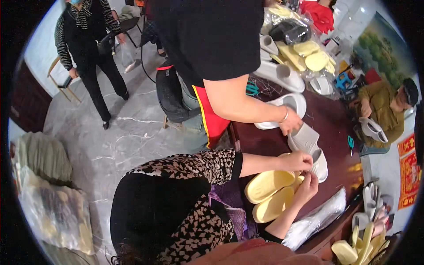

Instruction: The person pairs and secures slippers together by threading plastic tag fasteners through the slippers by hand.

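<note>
My left hand [301, 161] is closed in a pinch above the table, its fingertips beside a light grey slipper [321, 168]. Just below it, my right hand [308, 185] is pinched too, the two sets of fingertips close together. Whatever they hold is too small to make out. Two pale yellow slippers [270, 185] lie side by side under my forearms, with more yellow partly hidden behind my hands. Across from me, a co-worker's hand [290, 125] with a bracelet rests at another grey slipper [304, 138]. A whitish slipper [297, 104] lies behind that hand.
Teal scissors [350, 143] lie on the dark red table [335, 126]; another teal pair [252, 88] is farther back. A clear plastic bundle [319, 221] lies near my right forearm. Yellow slippers [345, 252] are piled lower right. A seated person [383, 108] holds a grey slipper.
</note>
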Motion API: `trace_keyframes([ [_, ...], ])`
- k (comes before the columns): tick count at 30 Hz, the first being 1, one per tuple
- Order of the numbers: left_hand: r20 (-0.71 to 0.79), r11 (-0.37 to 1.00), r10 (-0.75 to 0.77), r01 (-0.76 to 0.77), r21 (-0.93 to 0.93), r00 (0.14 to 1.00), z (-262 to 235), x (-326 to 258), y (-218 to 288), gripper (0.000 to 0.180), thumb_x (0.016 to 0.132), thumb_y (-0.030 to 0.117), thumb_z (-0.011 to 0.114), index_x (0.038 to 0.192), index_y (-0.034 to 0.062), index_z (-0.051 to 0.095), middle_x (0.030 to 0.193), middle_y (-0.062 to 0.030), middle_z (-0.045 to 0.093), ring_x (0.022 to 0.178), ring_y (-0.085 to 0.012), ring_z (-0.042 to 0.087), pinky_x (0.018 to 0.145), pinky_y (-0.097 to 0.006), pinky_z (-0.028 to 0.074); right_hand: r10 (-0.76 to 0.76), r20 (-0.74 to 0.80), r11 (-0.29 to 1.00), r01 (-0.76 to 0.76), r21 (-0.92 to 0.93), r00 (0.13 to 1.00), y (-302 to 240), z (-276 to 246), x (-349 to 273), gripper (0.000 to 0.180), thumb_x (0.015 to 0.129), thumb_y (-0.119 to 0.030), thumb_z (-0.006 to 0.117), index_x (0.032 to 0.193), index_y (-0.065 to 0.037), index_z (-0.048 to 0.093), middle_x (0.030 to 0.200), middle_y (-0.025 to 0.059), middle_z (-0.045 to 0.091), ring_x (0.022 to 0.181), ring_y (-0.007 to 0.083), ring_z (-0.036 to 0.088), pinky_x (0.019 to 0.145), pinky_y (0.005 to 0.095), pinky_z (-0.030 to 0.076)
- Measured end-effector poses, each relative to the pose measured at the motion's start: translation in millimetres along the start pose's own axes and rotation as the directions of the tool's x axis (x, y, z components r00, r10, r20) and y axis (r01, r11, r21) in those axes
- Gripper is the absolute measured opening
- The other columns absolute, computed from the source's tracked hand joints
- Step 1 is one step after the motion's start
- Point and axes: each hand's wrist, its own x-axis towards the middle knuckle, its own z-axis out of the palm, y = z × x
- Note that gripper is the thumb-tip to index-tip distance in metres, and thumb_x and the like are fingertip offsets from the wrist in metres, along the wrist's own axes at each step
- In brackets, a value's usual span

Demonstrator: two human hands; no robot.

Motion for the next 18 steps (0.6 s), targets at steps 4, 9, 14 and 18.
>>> trace_keyframes([
  [4, 0.052, 0.998, -0.046, 0.048, -0.031, 0.998, 2, 2, -3, 0.013, 0.077, 0.012, 0.061, 0.078, -0.0001, 0.063, 0.068, -0.0036, 0.061, 0.063, -0.0086, 0.057, 0.054, -0.025, 0.045, -0.025, 0.011, 0.998, 0.026, -0.061, 1.0, 7, -2, 5, 0.013, 0.086, -0.006, 0.053, 0.089, 0.005, 0.059, 0.079, 0.0073, 0.062, 0.072, 0.0122, 0.056, 0.068, 0.0239, 0.045],
  [9, 0.082, 0.998, 0.053, -0.056, 0.03, 0.995, 5, 1, -12, 0.013, 0.077, 0.012, 0.061, 0.079, -0.0001, 0.063, 0.068, -0.0039, 0.061, 0.06, -0.0091, 0.056, 0.052, -0.025, 0.045, -0.05, -0.011, 0.999, 0.05, -0.018, 0.999, -8, 2, -2, 0.012, 0.086, -0.006, 0.053, 0.087, 0.005, 0.058, 0.078, 0.0075, 0.062, 0.071, 0.0124, 0.056, 0.067, 0.0241, 0.045],
  [14, 0.08, 0.999, 0.052, -0.051, -0.006, 0.995, 13, 6, -27, 0.012, 0.075, 0.013, 0.063, 0.078, 0.001, 0.062, 0.068, -0.0039, 0.061, 0.058, -0.0104, 0.056, 0.05, -0.026, 0.045, -0.066, 0.012, 0.995, 0.067, -0.068, 0.998, 5, -8, 1, 0.013, 0.083, -0.006, 0.053, 0.085, 0.006, 0.058, 0.077, 0.0082, 0.061, 0.07, 0.0147, 0.055, 0.067, 0.0266, 0.045],
  [18, 0.128, 0.998, -0.049, 0.053, -0.031, 0.991, 10, 6, -40, 0.011, 0.073, 0.013, 0.065, 0.076, 0.0029, 0.062, 0.068, -0.004, 0.062, 0.059, -0.0107, 0.057, 0.051, -0.026, 0.045, -0.078, 0.021, 0.988, 0.08, -0.131, 0.997, 7, -6, 0, 0.015, 0.08, -0.006, 0.052, 0.083, 0.007, 0.06, 0.074, 0.0108, 0.061, 0.069, 0.0182, 0.054, 0.068, 0.0306, 0.045],
])
